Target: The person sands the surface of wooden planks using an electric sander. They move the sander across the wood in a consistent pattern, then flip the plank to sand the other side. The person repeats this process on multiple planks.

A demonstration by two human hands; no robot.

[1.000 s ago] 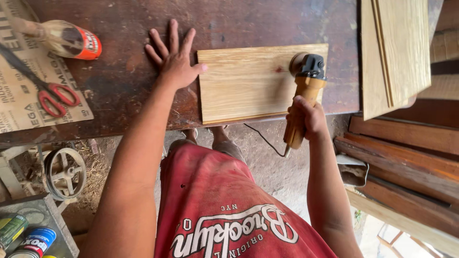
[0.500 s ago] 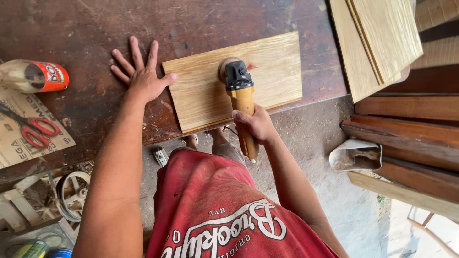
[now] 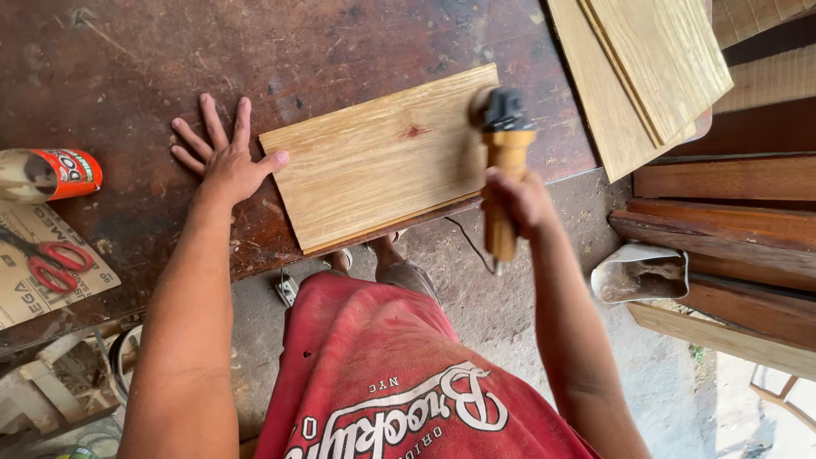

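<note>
A light wooden board lies on the dark brown workbench, its near edge over the bench's front edge. My left hand is flat on the bench with fingers spread, its thumb touching the board's left end. My right hand grips the yellow body of a handheld sander. The sander's black head rests at the board's right end.
An orange-and-white can lies on its side at the left, with red-handled scissors on cardboard below it. Stacked light boards overhang the bench at the right, above dark planks and a metal scoop.
The sander has travelled along the board, from the right end to the middle and back to the right end. My left hand has stayed pressed beside the board's left end.
</note>
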